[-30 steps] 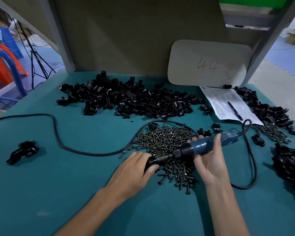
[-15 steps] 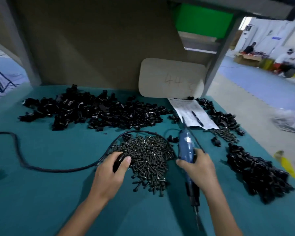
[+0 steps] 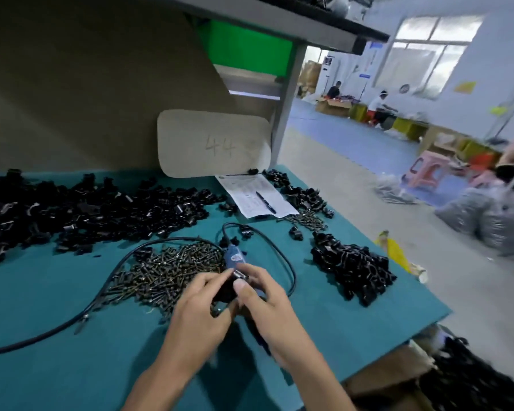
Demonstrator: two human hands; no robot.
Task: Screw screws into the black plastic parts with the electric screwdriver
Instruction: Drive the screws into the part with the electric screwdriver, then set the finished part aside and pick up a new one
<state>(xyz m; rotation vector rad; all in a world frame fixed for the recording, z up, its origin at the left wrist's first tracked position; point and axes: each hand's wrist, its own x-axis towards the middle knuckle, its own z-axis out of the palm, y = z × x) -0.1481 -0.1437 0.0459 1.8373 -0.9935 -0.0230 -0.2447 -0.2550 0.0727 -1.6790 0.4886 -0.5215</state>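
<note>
My right hand (image 3: 267,310) grips the blue electric screwdriver (image 3: 234,258), whose blue body pokes out above my fingers and whose tip is hidden under the hand. My left hand (image 3: 202,310) holds a small black plastic part (image 3: 226,289) between thumb and fingers, pressed against my right hand. A screw (image 3: 238,274) shows between my fingertips. Both hands hover over the near edge of a heap of dark screws (image 3: 166,271). A long pile of black plastic parts (image 3: 95,212) lies behind it on the teal table (image 3: 42,336).
A second pile of black parts (image 3: 353,265) sits at the right, close to the table edge. The black cable (image 3: 110,277) loops around the screws. A paper sheet with a pen (image 3: 257,198) and a beige board (image 3: 214,143) lie at the back. People work across the floor.
My hands have come together: the left brought a black part from the screw heap to the right hand. The screwdriver stays gripped. My head has turned right and up, showing more of the room.
</note>
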